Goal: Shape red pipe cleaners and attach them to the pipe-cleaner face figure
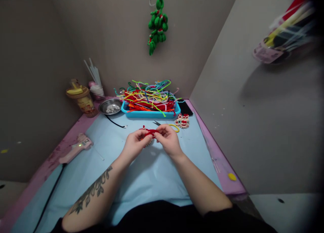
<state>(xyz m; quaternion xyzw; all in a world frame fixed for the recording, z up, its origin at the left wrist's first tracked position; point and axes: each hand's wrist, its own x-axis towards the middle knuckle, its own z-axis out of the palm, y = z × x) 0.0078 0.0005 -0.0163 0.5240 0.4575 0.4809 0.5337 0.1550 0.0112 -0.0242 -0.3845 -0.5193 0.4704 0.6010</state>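
Note:
Both hands meet over the middle of the light blue table. My left hand and my right hand each pinch one end of a small red pipe-cleaner piece held between them. A pale part of that piece shows under my left fingers. A yellow pipe cleaner lies just behind my right hand, with small scissors beside it.
A blue tray heaped with coloured pipe cleaners stands at the back, with a steel bowl and lidded cup to its left. A pink glue gun lies left. A finished red-white figure sits by a black phone. A green ornament hangs on the wall.

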